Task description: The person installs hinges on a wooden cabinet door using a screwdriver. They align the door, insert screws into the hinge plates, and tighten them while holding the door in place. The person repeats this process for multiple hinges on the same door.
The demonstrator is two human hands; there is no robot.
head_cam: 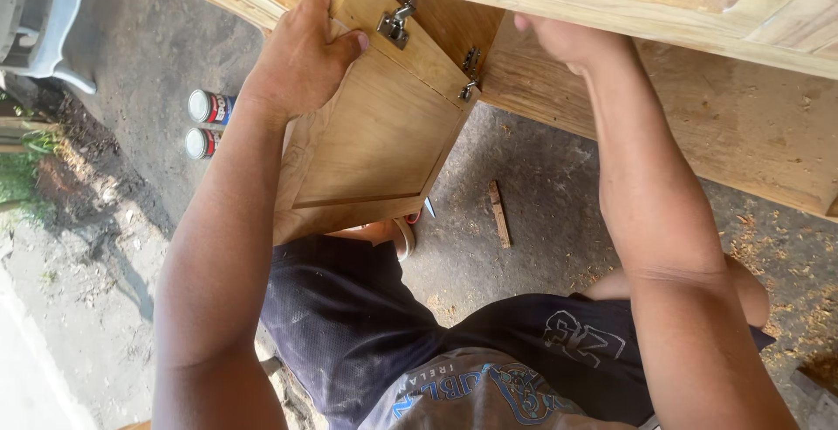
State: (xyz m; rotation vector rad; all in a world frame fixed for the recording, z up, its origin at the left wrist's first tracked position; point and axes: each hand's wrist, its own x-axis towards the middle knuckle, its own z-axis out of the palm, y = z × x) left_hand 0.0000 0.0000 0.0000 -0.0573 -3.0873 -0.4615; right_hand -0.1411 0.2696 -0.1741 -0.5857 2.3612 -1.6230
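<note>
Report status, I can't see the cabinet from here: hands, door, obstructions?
Left hand grips the open door. Right hand reaches inside the cabinet, fingers hidden. Nothing blocking.

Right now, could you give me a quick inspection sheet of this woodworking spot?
Surface: grey ground, sawdust on the right.
Job's things: small wooden door hung on two metal hinges under an unfinished cabinet.
Clutter: two cans lying at left; wood strip on the ground.
Grippers: left hand grips the door's edge; right hand reaches under the cabinet, fingers hidden.
Cables: nothing seen.
Surroundings: pale painted furniture, grass at far left.
</note>
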